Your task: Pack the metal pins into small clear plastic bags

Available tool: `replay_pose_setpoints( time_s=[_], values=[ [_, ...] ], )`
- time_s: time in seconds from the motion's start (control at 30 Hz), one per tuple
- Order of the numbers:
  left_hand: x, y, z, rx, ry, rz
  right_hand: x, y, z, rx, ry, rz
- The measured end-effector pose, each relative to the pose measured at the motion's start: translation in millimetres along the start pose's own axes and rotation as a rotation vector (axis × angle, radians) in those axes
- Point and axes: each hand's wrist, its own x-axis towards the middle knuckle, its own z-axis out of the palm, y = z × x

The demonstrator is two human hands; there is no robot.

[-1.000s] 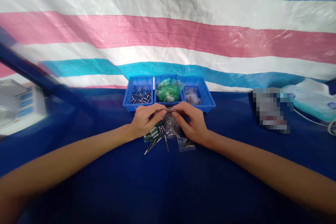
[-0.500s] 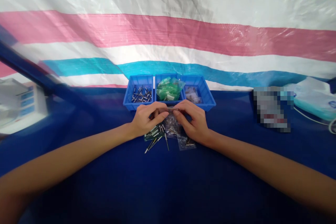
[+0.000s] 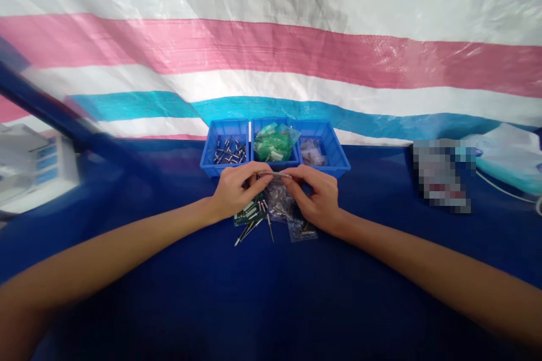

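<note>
at frame centre, a thin pale strip (image 3: 275, 174) is pinched at opposite ends by the left hand (image 3: 237, 189) and the right hand (image 3: 318, 194). transparent plastic bags (image 3: 278, 203) are positioned below; blue rectangular plastic bins (image 3: 325, 171), above.

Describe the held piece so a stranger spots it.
Find the striped sheet, then three blue bins before it. Just nearer, the left hand and right hand pinch a thin piece between them. Only it spans both hands; the metal pins lie loose on the table and in the left bin.
</note>
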Motion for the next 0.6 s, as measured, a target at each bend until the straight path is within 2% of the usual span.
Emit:
replay_pose_setpoints(
  time_s=[0.2,0.37,0.5,0.6],
  values=[
    [-3.0,-6.5,0.7,-0.068,0.074,0.07,-2.9,-0.7,-1.8,0.057,-0.009,0.053],
    [-1.4,-8.2,0.3,-0.029,0.132,0.104,-2.6,0.1,-2.7,0.146,-0.03,0.055],
    [-2.8,-9.5,4.9,-0.208,0.172,0.049,-2.2,-0.1,0.1,0.129,0.039,0.035],
    [-5.1,-9.4,7.0,-0.332,0.184,-0.035,-2.8,-0.6,2.1,0.134,0.084,0.073]
  ],
)
